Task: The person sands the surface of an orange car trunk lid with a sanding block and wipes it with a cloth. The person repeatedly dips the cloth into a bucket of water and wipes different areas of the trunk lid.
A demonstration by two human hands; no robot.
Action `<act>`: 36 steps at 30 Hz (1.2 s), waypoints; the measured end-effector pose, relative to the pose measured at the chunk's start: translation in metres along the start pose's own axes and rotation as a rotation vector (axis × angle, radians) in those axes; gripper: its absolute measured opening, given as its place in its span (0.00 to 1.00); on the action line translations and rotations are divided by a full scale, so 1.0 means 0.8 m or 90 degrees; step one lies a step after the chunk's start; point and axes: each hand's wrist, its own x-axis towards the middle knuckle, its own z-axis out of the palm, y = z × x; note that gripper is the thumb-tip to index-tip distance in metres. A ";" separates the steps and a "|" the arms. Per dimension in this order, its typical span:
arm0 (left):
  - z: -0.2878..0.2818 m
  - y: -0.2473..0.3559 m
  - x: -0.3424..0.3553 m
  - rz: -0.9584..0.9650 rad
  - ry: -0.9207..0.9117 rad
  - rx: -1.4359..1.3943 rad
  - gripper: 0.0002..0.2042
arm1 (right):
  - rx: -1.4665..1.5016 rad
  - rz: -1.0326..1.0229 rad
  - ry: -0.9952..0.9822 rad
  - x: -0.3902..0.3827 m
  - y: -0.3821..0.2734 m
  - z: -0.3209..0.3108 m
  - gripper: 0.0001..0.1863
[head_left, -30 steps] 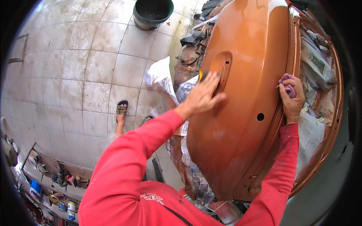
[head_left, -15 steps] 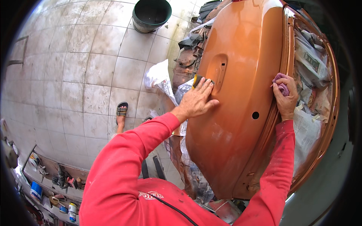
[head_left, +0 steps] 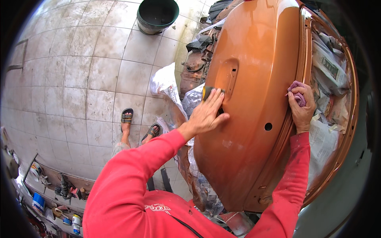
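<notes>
An orange car boot lid [head_left: 254, 95] spreads out in front of me, with a recess near its left edge and a round dark hole lower down. Flat on that left edge, my left hand [head_left: 204, 115] presses a black-and-yellow sanding pad [head_left: 207, 92] against the paint, fingers stretched over it and thumb apart. The pad is partly hidden under the fingertips. Bunched in my right hand [head_left: 304, 111] is a purple cloth [head_left: 297, 86], its fingers closed round it at the lid's right edge. Faint pale smudges show on the paint below my left hand.
Newspaper and plastic masking [head_left: 323, 135] covers the opening right of the lid; more white plastic [head_left: 164, 81] hangs on the left. A dark green bucket [head_left: 158, 16] stands on the tiled floor [head_left: 71, 99]. Tools and cans [head_left: 38, 201] crowd a shelf at lower left.
My left hand and the pad have shifted slightly down and left along the lid's edge. My right hand, still on the cloth, sits a little lower. A second sandalled foot now shows more fully.
</notes>
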 end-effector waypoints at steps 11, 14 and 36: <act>-0.008 -0.009 0.001 0.009 -0.045 0.040 0.43 | 0.020 0.018 -0.003 -0.002 -0.008 0.003 0.08; -0.011 -0.015 0.034 0.003 0.007 0.039 0.43 | 0.022 0.007 0.017 -0.004 0.005 0.005 0.08; -0.448 -0.195 -0.693 -0.965 -0.044 0.419 0.18 | -0.060 -0.093 0.137 0.014 0.018 0.025 0.12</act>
